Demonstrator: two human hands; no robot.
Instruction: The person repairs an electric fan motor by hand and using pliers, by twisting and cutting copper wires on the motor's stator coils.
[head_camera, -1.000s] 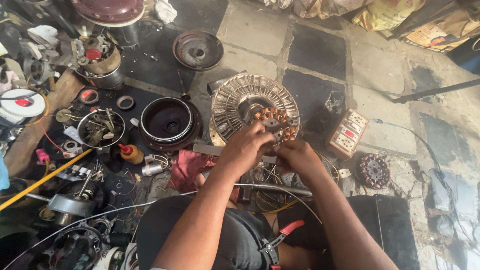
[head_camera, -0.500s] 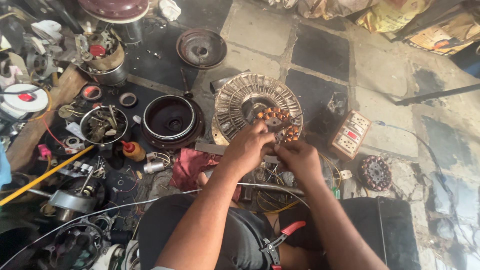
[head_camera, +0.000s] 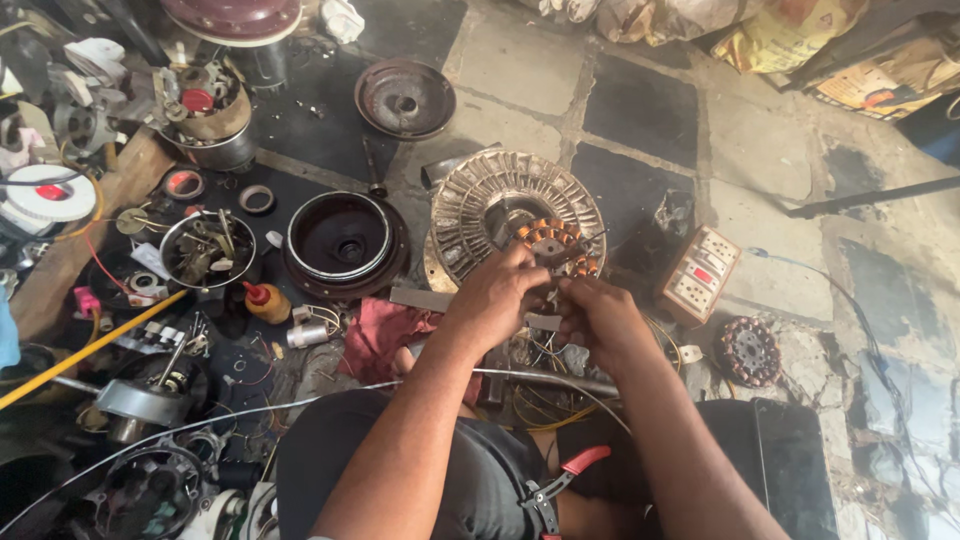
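Round ribbed metal fan motor (head_camera: 480, 205), copper coils exposed, flat on floor

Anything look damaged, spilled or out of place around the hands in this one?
Nothing looks spilled or broken. The floor is crowded with loose parts, though: a dark round housing sits open, and red-handled pliers rest on the person's lap. Both hands, left hand and right hand, are at the copper-wound stator.
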